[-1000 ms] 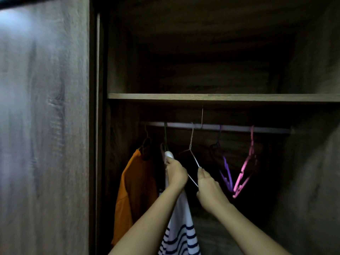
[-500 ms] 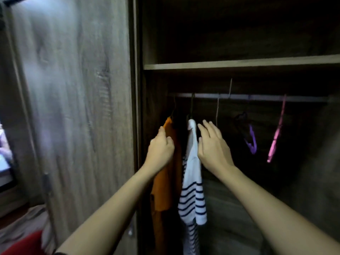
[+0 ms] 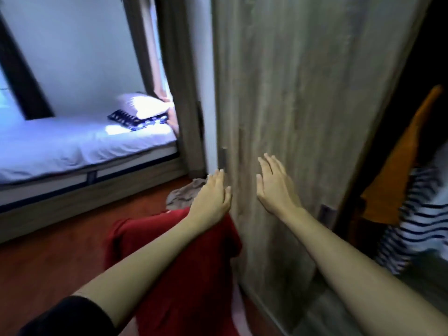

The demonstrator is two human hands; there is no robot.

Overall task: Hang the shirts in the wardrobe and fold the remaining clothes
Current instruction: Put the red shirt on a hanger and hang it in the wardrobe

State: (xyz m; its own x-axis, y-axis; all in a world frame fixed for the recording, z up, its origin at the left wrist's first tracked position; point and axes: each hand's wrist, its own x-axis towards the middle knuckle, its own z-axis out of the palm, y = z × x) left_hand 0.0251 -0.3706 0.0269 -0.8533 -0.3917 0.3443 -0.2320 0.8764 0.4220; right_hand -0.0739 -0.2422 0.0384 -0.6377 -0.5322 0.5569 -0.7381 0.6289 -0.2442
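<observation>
Inside the open wardrobe (image 3: 431, 44), glimpsed at the right edge, an orange shirt (image 3: 397, 170) and a white shirt with dark stripes (image 3: 421, 229) are hung side by side, the striped one to the right; their hangers are out of view. The wardrobe door (image 3: 291, 93), faced in pale grey-brown wood grain, is stood open across the middle. Both hands are held out before it with fingers straight and slightly spread, nothing being gripped: the left hand (image 3: 213, 197) is at the door's edge and the right hand (image 3: 274, 185) is before its face; contact with the door cannot be told. On the reddish wooden floor (image 3: 48, 251) a soft red garment (image 3: 184, 263) is spread in loose folds beneath the left forearm, and a crumpled beige garment (image 3: 184, 195) is lying just beyond it. A white-sheeted mattress (image 3: 72, 146) with a plump pillow (image 3: 143, 105) is seen at the left.
</observation>
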